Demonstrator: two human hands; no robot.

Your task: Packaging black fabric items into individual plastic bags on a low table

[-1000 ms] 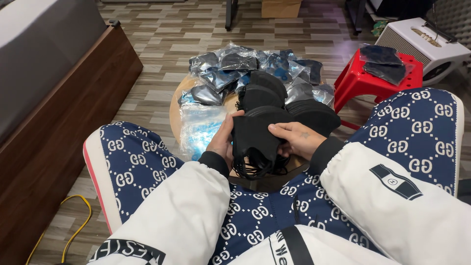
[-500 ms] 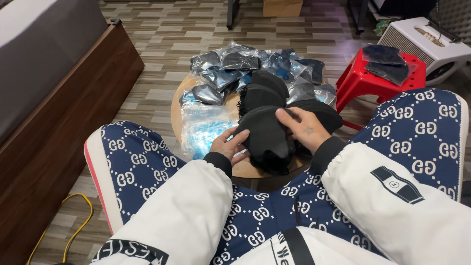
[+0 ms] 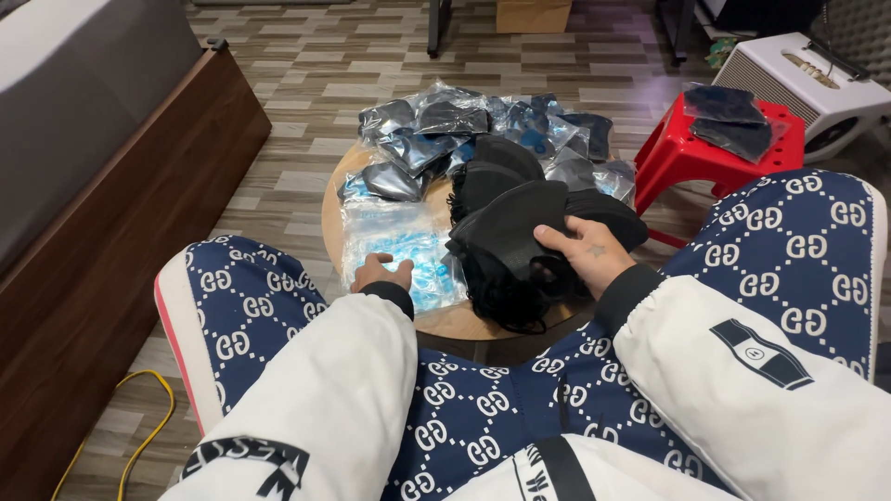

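Black face masks (image 3: 509, 232): matt, soft cloth-like fabric. Clear bags (image 3: 401, 255): thin, glossy, crinkled plastic film. Round table (image 3: 457, 320): smooth light wood. Stool (image 3: 691, 158): glossy red moulded plastic. Floor (image 3: 306, 102): wood-grain planks, low sheen. Sleeves (image 3: 343, 390): smooth white woven cloth.

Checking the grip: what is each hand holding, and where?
Right hand holds black masks by their right edge; left hand rests on clear bags.
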